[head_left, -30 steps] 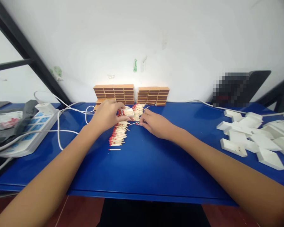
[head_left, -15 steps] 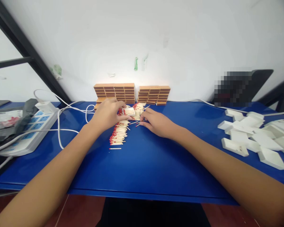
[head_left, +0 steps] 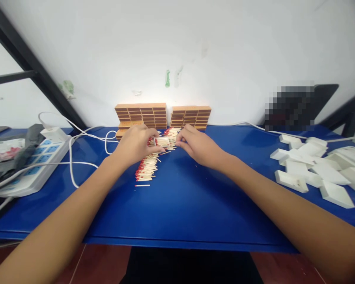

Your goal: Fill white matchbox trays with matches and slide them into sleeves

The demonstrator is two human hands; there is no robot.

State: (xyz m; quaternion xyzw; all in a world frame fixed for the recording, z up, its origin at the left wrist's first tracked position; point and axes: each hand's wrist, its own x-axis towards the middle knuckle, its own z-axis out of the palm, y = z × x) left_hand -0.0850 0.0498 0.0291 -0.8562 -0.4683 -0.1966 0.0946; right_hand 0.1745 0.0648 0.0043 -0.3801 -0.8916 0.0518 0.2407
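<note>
My left hand (head_left: 136,144) is closed around a small white matchbox tray (head_left: 154,141), thumb in front and fingers behind. Matchsticks (head_left: 162,141) with red heads lie in this tray, heads to the left. At the tray's right end, my right hand (head_left: 198,146) pinches a matchstick between thumb and forefinger; the fingers hide most of it. Beneath and around both hands spreads a long pile of loose red-headed matchsticks (head_left: 147,167). One single matchstick (head_left: 142,185) lies apart in front of the pile.
Stacked matchboxes (head_left: 140,111) and a second stack (head_left: 191,112) stand against the wall. Several empty white trays (head_left: 296,167) lie heaped at the right. A white power strip (head_left: 37,165) with cables sits at the left. A dark, partly blurred panel (head_left: 322,104) leans at the back right.
My right hand has moved up slightly, from the loose matchsticks at the pile's edge to the right end of the tray. My left hand keeps its hold. The view has shifted slightly.
</note>
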